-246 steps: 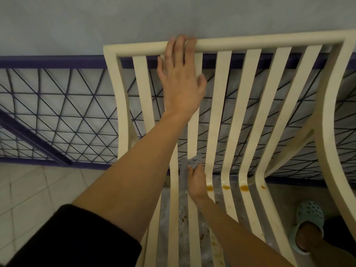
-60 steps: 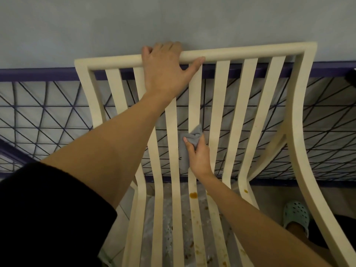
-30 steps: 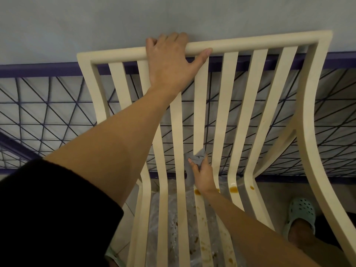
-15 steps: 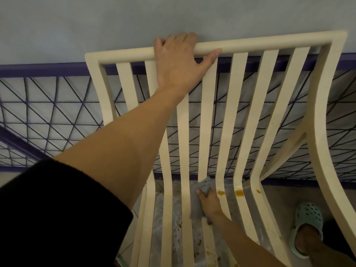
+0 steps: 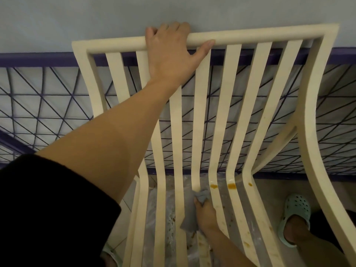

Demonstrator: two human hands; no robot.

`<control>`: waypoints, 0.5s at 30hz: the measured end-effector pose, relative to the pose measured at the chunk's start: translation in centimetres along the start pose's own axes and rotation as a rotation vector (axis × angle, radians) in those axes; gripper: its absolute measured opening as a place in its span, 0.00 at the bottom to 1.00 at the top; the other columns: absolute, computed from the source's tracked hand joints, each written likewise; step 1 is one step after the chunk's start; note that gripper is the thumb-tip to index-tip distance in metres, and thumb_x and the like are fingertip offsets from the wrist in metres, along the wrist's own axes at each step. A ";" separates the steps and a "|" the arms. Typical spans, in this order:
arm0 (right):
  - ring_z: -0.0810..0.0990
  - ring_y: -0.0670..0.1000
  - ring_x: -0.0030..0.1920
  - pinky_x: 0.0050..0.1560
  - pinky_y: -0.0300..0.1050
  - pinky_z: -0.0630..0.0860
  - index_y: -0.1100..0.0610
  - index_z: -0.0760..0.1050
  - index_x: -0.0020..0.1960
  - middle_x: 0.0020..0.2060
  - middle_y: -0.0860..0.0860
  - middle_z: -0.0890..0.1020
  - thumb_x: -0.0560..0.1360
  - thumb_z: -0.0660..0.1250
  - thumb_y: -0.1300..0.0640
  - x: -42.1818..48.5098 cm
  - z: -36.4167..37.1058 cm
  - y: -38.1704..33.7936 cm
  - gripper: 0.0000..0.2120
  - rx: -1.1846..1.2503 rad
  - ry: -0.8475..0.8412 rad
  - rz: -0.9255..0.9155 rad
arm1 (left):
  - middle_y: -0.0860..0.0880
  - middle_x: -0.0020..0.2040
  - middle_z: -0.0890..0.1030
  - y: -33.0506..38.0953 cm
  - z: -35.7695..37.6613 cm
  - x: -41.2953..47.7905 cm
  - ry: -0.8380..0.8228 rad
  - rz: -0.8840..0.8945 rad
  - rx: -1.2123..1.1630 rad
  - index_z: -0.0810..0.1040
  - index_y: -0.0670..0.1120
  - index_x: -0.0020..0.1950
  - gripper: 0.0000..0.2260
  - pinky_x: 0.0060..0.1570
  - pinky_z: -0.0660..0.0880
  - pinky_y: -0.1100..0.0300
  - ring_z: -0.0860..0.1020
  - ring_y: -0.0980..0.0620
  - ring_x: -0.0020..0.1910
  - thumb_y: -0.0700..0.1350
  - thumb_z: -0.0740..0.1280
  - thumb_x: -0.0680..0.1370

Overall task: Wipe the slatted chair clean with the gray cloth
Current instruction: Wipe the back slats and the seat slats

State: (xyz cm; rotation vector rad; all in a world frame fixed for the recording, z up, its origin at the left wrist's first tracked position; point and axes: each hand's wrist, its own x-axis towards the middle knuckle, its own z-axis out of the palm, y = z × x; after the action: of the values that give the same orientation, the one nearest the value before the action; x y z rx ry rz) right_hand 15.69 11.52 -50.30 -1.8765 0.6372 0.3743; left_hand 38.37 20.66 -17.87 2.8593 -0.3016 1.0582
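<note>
Gray cloth point(image 5: 200, 196), bunched and pinched in the right hand point(image 5: 205, 215), now down at the seat bend of a middle slat, lower than half a second ago and well below its mid-back spot two seconds ago. Just right of the grip, orange stains point(image 5: 213, 186) untouched on neighbouring slats; brown specks nearer along the seat. Farther up, left hand point(image 5: 169, 54) still wrapped over the slatted chair point(image 5: 250, 38) top rail. Likely one slat nearly done, several left.
</note>
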 end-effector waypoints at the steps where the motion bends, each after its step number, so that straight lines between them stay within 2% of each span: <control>1: 0.78 0.56 0.54 0.50 0.41 0.70 0.61 0.73 0.60 0.47 0.53 0.76 0.81 0.59 0.49 0.4 0.0 -0.4 0.17 0.002 0.000 -0.006 | 0.50 0.51 0.78 0.0 0.0 0.0 -0.001 0.000 0.002 0.75 0.50 0.54 0.29 0.55 0.62 0.52 0.73 0.48 0.52 0.71 0.47 0.76; 5: 0.77 0.59 0.57 0.52 0.43 0.69 0.63 0.72 0.61 0.53 0.57 0.78 0.81 0.59 0.50 3.0 0.1 -2.8 0.17 -0.016 0.002 -0.012 | 0.49 0.52 0.78 -0.1 0.1 0.0 0.003 0.000 0.003 0.75 0.49 0.55 0.30 0.55 0.62 0.51 0.73 0.46 0.52 0.71 0.48 0.76; 10: 0.78 0.58 0.56 0.51 0.42 0.70 0.61 0.71 0.61 0.48 0.52 0.76 0.81 0.60 0.51 4.0 0.1 -3.0 0.15 0.075 -0.012 -0.122 | 0.50 0.52 0.78 -0.1 0.2 0.1 -0.007 0.008 0.010 0.75 0.49 0.54 0.30 0.55 0.61 0.52 0.73 0.47 0.52 0.71 0.47 0.76; 15: 0.76 0.56 0.52 0.54 0.47 0.71 0.62 0.71 0.61 0.48 0.55 0.76 0.81 0.58 0.50 3.0 0.2 -2.3 0.17 0.076 0.032 -0.067 | 0.50 0.52 0.78 0.0 0.0 0.1 -0.024 0.019 0.017 0.75 0.49 0.55 0.30 0.55 0.62 0.51 0.73 0.47 0.53 0.71 0.47 0.76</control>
State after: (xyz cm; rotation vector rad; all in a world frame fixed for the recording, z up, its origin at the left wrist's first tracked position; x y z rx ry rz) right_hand 19.46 11.61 -50.16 -1.8292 0.6009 0.2732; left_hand 38.48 20.68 -17.79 2.8918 -0.3239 1.0362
